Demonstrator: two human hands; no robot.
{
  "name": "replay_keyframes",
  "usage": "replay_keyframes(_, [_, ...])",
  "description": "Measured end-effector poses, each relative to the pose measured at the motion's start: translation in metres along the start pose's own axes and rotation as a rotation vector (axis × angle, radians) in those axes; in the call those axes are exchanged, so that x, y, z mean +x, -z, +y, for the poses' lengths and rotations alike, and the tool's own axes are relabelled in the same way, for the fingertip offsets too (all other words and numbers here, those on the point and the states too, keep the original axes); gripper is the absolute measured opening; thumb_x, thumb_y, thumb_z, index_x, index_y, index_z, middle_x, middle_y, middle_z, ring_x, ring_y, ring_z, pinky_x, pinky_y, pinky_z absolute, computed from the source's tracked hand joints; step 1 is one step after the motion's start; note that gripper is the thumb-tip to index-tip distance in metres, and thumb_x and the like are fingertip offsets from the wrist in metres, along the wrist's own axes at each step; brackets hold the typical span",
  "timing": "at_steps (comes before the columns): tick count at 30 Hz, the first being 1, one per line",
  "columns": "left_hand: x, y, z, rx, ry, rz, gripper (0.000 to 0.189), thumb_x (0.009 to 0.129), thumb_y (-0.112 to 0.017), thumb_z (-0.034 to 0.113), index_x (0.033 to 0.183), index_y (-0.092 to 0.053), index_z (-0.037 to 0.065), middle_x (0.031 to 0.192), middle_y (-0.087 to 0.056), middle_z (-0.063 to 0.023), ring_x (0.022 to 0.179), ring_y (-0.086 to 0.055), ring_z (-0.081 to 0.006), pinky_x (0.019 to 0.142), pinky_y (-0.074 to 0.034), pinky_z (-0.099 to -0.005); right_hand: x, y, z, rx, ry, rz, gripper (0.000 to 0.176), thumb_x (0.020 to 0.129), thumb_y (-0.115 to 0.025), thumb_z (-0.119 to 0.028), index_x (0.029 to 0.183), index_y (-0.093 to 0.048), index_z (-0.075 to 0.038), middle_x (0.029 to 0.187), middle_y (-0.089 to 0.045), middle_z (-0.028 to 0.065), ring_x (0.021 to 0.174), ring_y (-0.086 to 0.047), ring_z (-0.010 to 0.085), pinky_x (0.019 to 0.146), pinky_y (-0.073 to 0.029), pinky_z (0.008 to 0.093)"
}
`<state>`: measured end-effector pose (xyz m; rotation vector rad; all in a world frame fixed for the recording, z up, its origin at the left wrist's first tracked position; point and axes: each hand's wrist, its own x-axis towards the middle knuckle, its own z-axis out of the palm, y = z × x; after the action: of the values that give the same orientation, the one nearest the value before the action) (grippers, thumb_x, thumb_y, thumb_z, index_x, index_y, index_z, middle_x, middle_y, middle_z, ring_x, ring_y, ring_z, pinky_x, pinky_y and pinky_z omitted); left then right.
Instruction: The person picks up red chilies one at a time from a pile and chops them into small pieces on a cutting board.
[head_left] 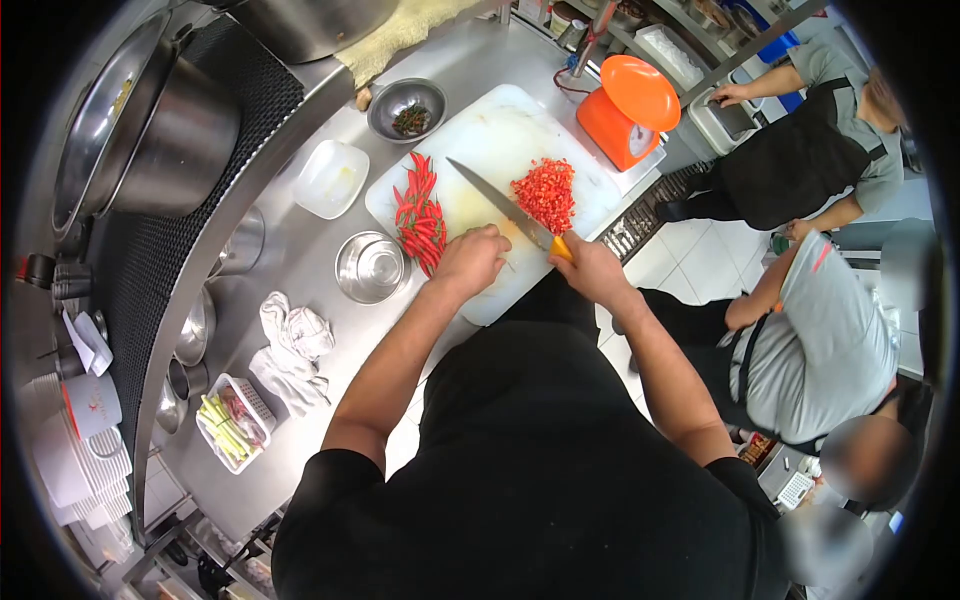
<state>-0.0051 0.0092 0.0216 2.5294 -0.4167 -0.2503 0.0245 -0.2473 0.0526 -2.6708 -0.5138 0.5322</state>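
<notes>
First: State the right hand.

Second: The right hand (597,270) has its grip closed around the yellow handle of the knife (495,200). The blade points away from the person, over the chopping board (510,110).

First: And the left hand?

Second: The left hand (474,258) is at the board's near part, fingers curled, just beside the whole chillies (420,215). Whether its grip holds anything, I cannot tell.

First: Position of the chillies?

Second: On the board. The whole red ones lie heaped along its left side; the chopped chillies (545,192) form a pile on the right. The blade is between the two.

First: Surroundings on the bench (470,65)?

Second: Left of the board, a steel bowl (346,270) and a white dish (330,182). Near the far left corner, a grey bowl (381,106) containing dark scraps (411,121). Beyond the board at right, an orange scale (610,130).
</notes>
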Motion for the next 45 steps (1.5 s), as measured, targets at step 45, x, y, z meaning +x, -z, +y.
replay_keyframes(45, [0.061, 0.107, -0.111, 0.097, 0.557, 0.353, 0.015, 0.09, -0.068, 0.025, 0.094, -0.079, 0.016, 0.094, -0.078, -0.0125, 0.091, -0.075, -0.0352, 0.081, -0.059, -0.0459, 0.006, -0.014, 0.007, -0.025, -0.142, 0.048, 0.043, 0.101, -0.065, -0.036, 0.123, -0.056, 0.0, 0.089, -0.074, 0.0256, 0.086, -0.073, 0.0449, 0.077, -0.057, 0.0555])
